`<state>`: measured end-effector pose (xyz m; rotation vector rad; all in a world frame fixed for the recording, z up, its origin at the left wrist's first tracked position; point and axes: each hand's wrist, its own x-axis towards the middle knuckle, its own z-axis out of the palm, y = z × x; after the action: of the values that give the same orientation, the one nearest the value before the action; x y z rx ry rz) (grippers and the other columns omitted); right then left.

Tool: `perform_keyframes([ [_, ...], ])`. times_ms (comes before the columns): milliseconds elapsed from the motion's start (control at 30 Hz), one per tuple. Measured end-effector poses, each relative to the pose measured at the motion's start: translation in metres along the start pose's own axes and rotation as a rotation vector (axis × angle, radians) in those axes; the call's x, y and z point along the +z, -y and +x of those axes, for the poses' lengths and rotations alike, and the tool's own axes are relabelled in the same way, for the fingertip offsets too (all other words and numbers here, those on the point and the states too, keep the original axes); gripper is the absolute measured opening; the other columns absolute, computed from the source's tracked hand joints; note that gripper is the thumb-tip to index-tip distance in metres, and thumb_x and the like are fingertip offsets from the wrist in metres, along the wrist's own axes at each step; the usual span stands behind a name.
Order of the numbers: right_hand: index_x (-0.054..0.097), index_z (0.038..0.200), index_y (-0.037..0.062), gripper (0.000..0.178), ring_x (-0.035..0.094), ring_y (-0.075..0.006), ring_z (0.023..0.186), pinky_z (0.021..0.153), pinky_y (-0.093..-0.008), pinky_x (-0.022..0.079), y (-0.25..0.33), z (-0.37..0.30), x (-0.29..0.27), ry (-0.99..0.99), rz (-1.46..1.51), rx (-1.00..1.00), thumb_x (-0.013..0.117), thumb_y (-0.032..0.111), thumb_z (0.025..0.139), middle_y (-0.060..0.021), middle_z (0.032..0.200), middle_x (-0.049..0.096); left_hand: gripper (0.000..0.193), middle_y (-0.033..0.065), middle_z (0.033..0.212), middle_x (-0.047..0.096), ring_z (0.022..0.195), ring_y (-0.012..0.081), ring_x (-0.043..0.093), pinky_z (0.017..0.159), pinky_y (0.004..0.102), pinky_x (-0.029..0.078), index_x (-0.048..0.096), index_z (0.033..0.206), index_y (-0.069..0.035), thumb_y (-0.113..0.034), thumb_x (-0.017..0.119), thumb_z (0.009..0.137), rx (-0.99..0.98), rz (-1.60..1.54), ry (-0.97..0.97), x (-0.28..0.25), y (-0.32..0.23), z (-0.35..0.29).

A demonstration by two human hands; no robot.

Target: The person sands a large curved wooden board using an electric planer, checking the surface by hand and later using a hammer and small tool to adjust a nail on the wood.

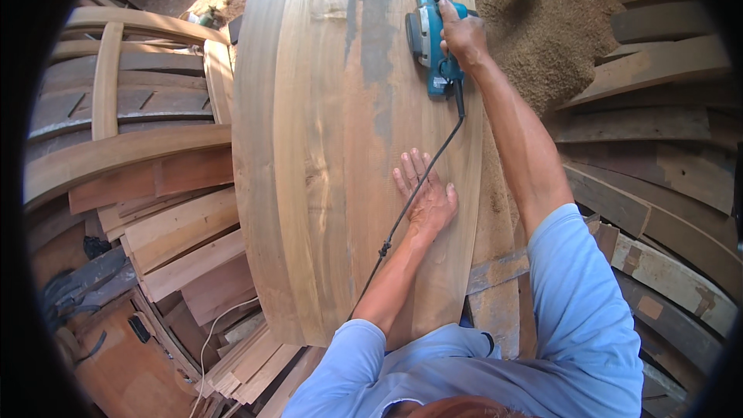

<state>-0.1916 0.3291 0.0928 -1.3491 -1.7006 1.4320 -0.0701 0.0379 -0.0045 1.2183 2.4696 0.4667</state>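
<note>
My right hand point(464, 35) grips the handle of a teal electric planer point(439, 81), which rests on the far right part of a wide wooden panel point(298, 186). The panel is made of several joined boards, with grey unplaned patches along its middle. Nearer to me, my left hand point(424, 193) lies flat on the panel with its fingers spread. From the planer's rear a black power cord point(418, 186) runs back across the left hand and forearm, with a knot in it. The planer's underside is hidden.
A large heap of wood shavings point(553, 31) lies beyond the panel's right side. Stacked planks point(650, 131) line the right. At left stand a wooden frame point(108, 81) and piled boards point(186, 236). A pale cable point(207, 348) trails at lower left.
</note>
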Motion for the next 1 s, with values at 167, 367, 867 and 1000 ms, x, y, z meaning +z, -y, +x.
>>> perform_keyframes([
  [167,0.066,0.078,-0.0034,0.059,0.059,-0.0184,0.05,0.046,-0.0357,0.047,-0.002,0.018,-0.001,-0.009,0.003,-0.03,0.067,0.052,0.098,-0.0094,0.065,0.061,0.094,0.0286,0.17,0.01,0.158,0.0459,-0.001,0.126,0.0611,-0.004,0.022,0.158,0.011,-0.04,0.062,0.09,-0.021,0.027,0.063,-0.002,-0.003,0.001],
  [367,0.067,0.079,-0.0052,0.064,0.061,-0.0207,0.053,0.048,-0.0373,0.049,0.011,0.028,0.0,0.022,-0.049,-0.022,0.065,0.056,0.097,-0.0121,0.069,0.064,0.094,0.0287,0.169,0.01,0.158,0.0458,0.001,0.126,0.0616,-0.003,0.022,0.158,0.011,-0.039,0.064,0.089,-0.004,-0.002,0.047,-0.009,-0.003,0.0],
  [867,0.066,0.082,0.0029,0.05,0.057,-0.0165,0.054,0.049,-0.0344,0.047,0.007,0.078,0.011,0.003,0.016,-0.051,0.066,0.051,0.099,-0.0061,0.069,0.06,0.098,0.0301,0.168,0.013,0.157,0.0476,0.003,0.126,0.0629,-0.002,0.022,0.158,0.011,-0.04,0.066,0.087,0.01,-0.009,0.064,-0.012,-0.008,-0.001],
  [1000,0.066,0.094,0.0114,0.034,0.052,-0.013,0.051,0.044,-0.0319,0.044,0.019,0.088,0.015,0.0,0.063,-0.064,0.062,0.044,0.102,0.0005,0.068,0.056,0.097,0.0305,0.168,0.014,0.157,0.0475,0.003,0.126,0.0628,-0.001,0.02,0.159,0.011,-0.039,0.065,0.088,0.015,-0.075,0.083,-0.024,-0.01,0.019],
])
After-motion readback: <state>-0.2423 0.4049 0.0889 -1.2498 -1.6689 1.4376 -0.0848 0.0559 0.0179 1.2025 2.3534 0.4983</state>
